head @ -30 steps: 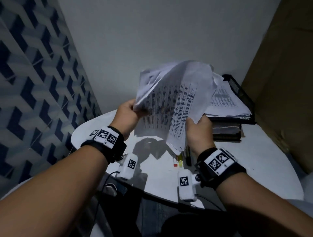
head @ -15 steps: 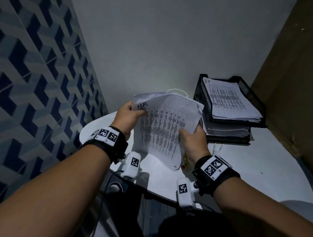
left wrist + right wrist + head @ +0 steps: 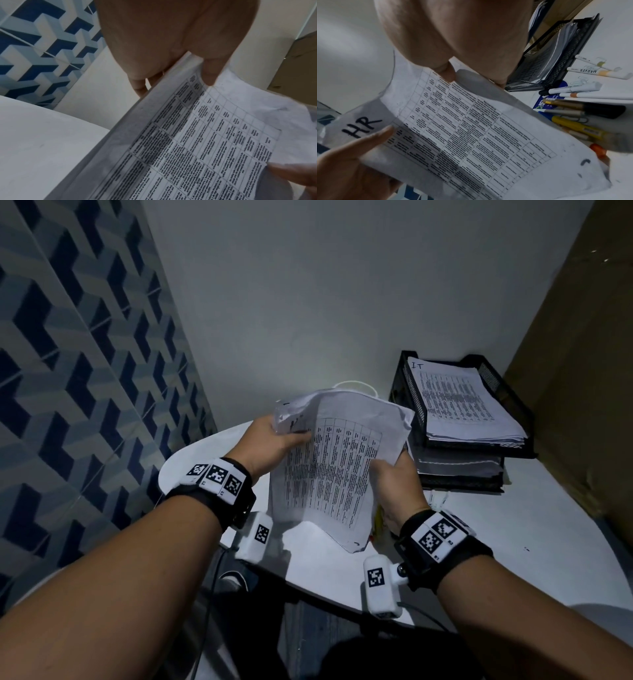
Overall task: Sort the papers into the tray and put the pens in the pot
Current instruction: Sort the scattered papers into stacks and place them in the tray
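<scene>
Both hands hold a sheaf of printed papers [image 3: 335, 470] above the white table [image 3: 513, 542]. My left hand [image 3: 274, 440] grips the top left corner, thumb on the front, beside the handwritten "HR" [image 3: 361, 125]. My right hand [image 3: 394, 477] pinches the right edge of the papers [image 3: 471, 128]. In the left wrist view the thumb lies on the sheet [image 3: 205, 135] and fingers are behind it. A black mesh stacked tray [image 3: 507, 412] stands at the back right, its top sheet marked "IT". Several pens and markers [image 3: 583, 105] lie on the table under the papers.
A blue patterned tiled wall [image 3: 75, 371] runs along the left and a brown cardboard panel [image 3: 589, 371] along the right. A white wall is behind the table. A white curved rim [image 3: 356, 386] shows behind the papers. Paper clips [image 3: 580, 119] lie among the pens.
The papers have come down from a raised, fanned position in front of the tray to a lower, flatter hold. The tray's top sheet is now in full view.
</scene>
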`<action>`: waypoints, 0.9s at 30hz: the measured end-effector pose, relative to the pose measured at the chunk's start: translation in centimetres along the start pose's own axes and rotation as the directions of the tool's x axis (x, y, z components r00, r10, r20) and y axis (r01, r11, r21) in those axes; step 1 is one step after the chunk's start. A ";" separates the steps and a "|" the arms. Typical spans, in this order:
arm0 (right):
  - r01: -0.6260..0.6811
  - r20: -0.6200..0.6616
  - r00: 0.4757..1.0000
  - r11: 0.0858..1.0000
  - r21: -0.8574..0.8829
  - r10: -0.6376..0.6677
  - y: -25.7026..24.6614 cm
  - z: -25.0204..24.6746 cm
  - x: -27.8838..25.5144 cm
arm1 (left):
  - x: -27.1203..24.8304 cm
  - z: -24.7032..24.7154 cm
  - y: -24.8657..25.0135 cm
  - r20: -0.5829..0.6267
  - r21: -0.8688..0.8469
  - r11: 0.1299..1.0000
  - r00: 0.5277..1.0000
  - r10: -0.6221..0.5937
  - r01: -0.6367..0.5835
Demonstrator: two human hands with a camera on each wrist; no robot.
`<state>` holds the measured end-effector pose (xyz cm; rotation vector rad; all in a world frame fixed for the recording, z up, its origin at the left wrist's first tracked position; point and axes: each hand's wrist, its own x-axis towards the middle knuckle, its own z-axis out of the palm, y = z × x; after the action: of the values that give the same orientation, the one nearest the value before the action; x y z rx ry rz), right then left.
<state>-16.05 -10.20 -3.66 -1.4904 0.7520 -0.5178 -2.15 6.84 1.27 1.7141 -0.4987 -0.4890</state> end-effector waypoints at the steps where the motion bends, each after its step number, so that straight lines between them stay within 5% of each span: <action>1: -0.006 0.006 1.000 1.000 -0.005 0.006 0.2 -0.1 0.1 | 0.0 0.0 0.0 -0.033 -0.001 1.000 0.999 0.007 -0.007; 12: -0.031 0.043 0.998 0.996 -0.088 0.035 0.5 -1.2 0.3 | 0.5 0.1 -0.6 -0.161 0.055 0.998 0.987 0.015 -0.007; 17: -0.024 -0.139 0.990 1.000 -0.015 0.022 0.9 -2.7 0.9 | 1.3 -0.3 0.9 -0.332 -0.116 0.993 0.943 -0.036 -0.003; 22: -0.164 -0.224 0.952 0.966 0.202 0.208 2.2 -4.5 1.0 | 1.7 0.5 2.0 -0.414 -0.286 0.958 0.902 -0.123 0.000; 27: -0.430 0.020 0.889 0.817 0.384 0.458 4.6 -5.2 0.3 | 2.1 2.4 2.4 -0.400 -0.256 0.962 0.896 -0.192 0.092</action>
<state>-20.25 -13.81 -7.86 -0.8954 0.9645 -0.3337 -1.94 3.29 3.06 1.5755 0.0007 -0.2532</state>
